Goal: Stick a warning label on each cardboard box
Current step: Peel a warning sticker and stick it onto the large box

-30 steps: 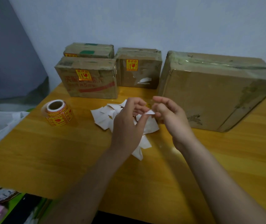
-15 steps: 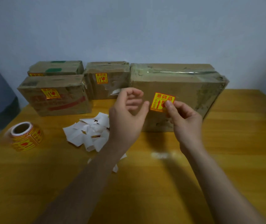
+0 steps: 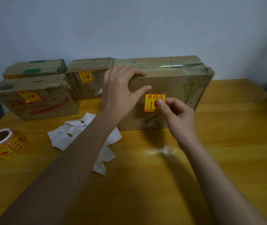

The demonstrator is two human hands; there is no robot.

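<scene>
Left hand (image 3: pixel 119 93) grips the top front edge of the large brown cardboard box (image 3: pixel 175 85) on the bench (image 3: pixel 145 184). Right hand (image 3: pixel 178 116) fingers (image 3: pixel 161 103) pinch the yellow-and-red square warning label (image 3: pixel 152 103) against the box's front face.

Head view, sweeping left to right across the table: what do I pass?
label roll → front left box → pile of white backing papers → middle box → left hand gripping the large box → warning label → right hand pinching that label.
</scene>
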